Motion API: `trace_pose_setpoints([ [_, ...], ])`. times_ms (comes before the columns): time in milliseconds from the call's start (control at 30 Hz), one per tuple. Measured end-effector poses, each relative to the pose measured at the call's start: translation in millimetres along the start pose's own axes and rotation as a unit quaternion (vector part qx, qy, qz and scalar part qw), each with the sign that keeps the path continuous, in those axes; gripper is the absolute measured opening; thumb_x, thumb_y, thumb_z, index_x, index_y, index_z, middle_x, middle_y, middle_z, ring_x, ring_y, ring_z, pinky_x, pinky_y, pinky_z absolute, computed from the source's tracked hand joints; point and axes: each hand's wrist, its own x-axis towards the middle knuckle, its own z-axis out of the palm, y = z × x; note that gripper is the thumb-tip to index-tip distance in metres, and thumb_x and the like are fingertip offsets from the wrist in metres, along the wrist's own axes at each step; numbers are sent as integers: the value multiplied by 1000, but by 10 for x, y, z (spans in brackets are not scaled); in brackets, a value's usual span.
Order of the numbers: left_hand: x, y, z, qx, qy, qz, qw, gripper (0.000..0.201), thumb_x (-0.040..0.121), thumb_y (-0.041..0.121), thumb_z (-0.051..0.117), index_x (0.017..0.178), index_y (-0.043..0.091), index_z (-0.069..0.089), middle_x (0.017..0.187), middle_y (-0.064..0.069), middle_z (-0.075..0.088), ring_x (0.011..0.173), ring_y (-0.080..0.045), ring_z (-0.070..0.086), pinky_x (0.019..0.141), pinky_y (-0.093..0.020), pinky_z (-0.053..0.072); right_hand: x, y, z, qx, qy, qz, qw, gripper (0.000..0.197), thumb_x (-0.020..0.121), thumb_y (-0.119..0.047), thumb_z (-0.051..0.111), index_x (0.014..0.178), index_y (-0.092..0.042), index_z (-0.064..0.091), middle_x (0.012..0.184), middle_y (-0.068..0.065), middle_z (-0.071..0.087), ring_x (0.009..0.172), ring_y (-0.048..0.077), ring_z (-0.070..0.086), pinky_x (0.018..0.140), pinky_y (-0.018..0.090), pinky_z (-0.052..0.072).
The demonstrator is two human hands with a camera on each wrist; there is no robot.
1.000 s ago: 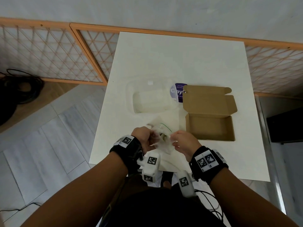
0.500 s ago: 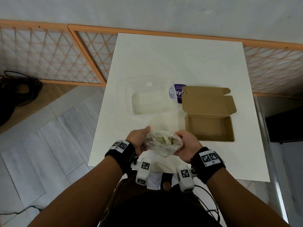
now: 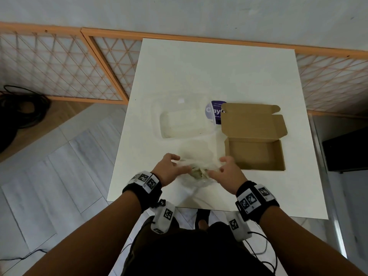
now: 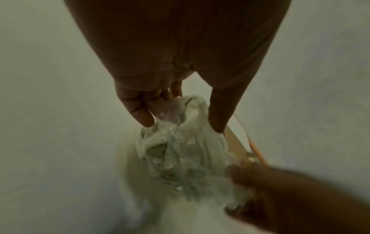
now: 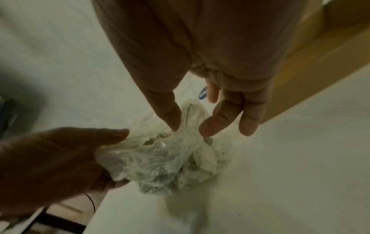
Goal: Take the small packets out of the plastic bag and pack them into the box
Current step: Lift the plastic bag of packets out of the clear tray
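Note:
A crumpled clear plastic bag (image 3: 199, 172) full of small pale packets (image 5: 204, 156) sits near the table's front edge between my hands. My left hand (image 3: 169, 168) pinches the bag's left side between thumb and fingers (image 4: 144, 115). On the other side, my right hand (image 3: 225, 172) pinches the bag's top edge with thumb and forefinger (image 5: 170, 117). The bag (image 4: 180, 152) shows stretched between both hands. An open brown cardboard box (image 3: 254, 154), lid flapped back, lies just right of the bag with nothing visible inside.
A clear plastic container (image 3: 183, 124) lies behind the bag, with a purple printed card (image 3: 216, 112) beside it. The white table (image 3: 209, 72) stands against an orange lattice fence (image 3: 59, 64). Black cables (image 3: 20, 108) lie on the floor at left.
Both hands have moved the bag forward and lowered it toward the table. From cupping it, they now pinch its top edges and pull them apart.

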Motion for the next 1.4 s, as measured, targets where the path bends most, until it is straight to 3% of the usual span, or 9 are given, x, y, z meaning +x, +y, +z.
trace_pose_setpoints([
  [233,-161,63,57,348,133,160,914,28,90,47,74,104,26,63,111,4,56,98,-19,60,91,-36,52,-115,-91,12,-152,75,-29,985,22,98,-32,61,92,-11,60,87,6,65,81,27,62,74,43,55],
  [433,-94,125,115,38,99,20,994,11,98,27,68,94,17,69,96,-1,73,78,-20,73,66,-30,56,-110,-262,-35,248,-15,125,960,8,105,-10,55,98,-9,59,89,9,57,62,27,67,65,38,61],
  [600,-51,218,93,-295,64,-154,941,15,98,14,64,84,17,67,91,-3,70,80,-22,65,55,-24,46,-115,-279,-54,349,-93,136,922,7,108,-14,53,104,-12,58,93,9,68,74,30,75,81,44,60],
  [700,5,258,33,-316,51,-176,931,21,101,19,58,83,17,67,79,2,71,68,-16,69,46,-20,25,-97,-290,-13,340,-75,110,931,16,108,-11,52,94,-10,61,74,6,64,60,18,59,64,30,54],
  [833,78,294,17,-344,23,-185,920,30,106,21,47,80,19,60,59,7,65,51,-9,57,41,-16,35,-41,-245,29,345,-59,96,932,17,108,-11,50,95,-7,60,76,8,56,55,14,48,52,25,43],
  [967,131,300,50,-387,21,-184,903,19,107,23,46,103,18,64,83,1,68,65,-14,61,52,-19,49,-60,-227,26,401,-99,70,908,19,109,-19,49,96,-6,58,79,8,52,53,12,37,58,28,32],
  [1100,134,281,56,-376,10,-179,909,17,102,23,46,115,20,57,105,-7,62,73,-20,59,60,-24,46,-110,-228,-37,434,-109,26,894,23,101,-7,63,105,-19,43,94,8,67,69,14,58,68,30,36],
  [1233,109,282,75,-396,-7,-165,903,20,105,24,47,112,13,62,94,-9,70,74,-24,65,55,-26,53,-106,-265,-46,404,-85,-3,911,27,103,-3,57,94,-22,40,67,-4,62,53,7,52,66,28,35],
  [1400,64,285,42,-296,-91,-72,948,69,84,60,76,117,-1,72,114,-15,73,92,-33,67,79,-32,51,-22,-307,14,279,33,-12,960,13,101,-21,63,94,-19,52,91,4,65,78,16,63,69,35,54],
])
